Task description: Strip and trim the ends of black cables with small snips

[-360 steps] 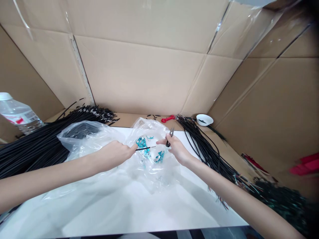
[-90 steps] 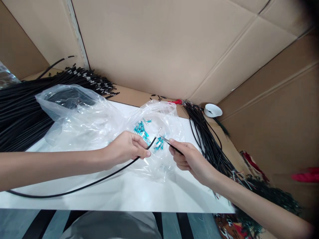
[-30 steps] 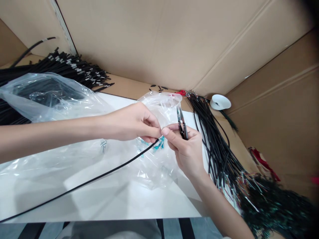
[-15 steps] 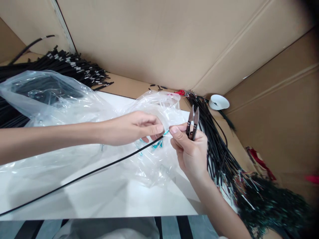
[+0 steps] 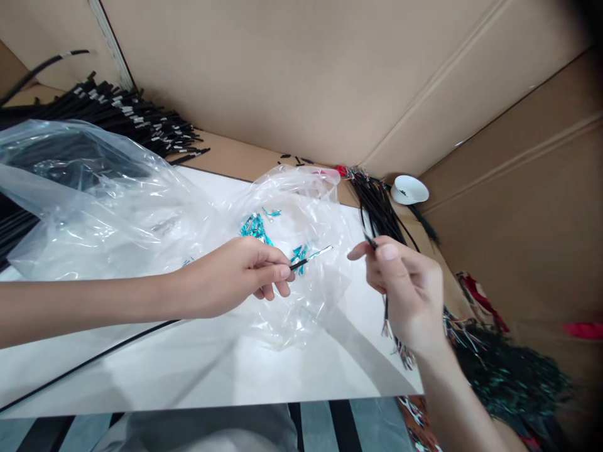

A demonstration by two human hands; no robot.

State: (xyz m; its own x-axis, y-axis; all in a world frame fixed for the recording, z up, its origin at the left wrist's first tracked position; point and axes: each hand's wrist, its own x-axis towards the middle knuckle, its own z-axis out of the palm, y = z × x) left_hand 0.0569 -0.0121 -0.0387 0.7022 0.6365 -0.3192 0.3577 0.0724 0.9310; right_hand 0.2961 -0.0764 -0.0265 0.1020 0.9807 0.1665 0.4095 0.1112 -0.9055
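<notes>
My left hand (image 5: pixel 235 279) is closed in a pinch on a long black cable (image 5: pixel 94 361). The cable's stripped silver end (image 5: pixel 320 253) points right over a clear plastic bag (image 5: pixel 313 201) with several small blue terminals (image 5: pixel 254 226) inside. My right hand (image 5: pixel 409 289) is closed a little to the right of that end, apart from it. Only the dark tip of the snips (image 5: pixel 369 239) shows above its fingers.
A white tabletop (image 5: pixel 235 370) is walled by cardboard (image 5: pixel 282 75). Bundles of black cables lie at the far left (image 5: pixel 127 119) and along the right (image 5: pixel 381 207). A small white bowl (image 5: pixel 409 188) stands at the back right. A large crumpled clear bag (image 5: pixel 94 194) covers the left.
My hands have come apart: the right one has drawn back to the right with the snips, now mostly hidden. The cable's bare end, earlier between both hands' fingertips, sticks out free.
</notes>
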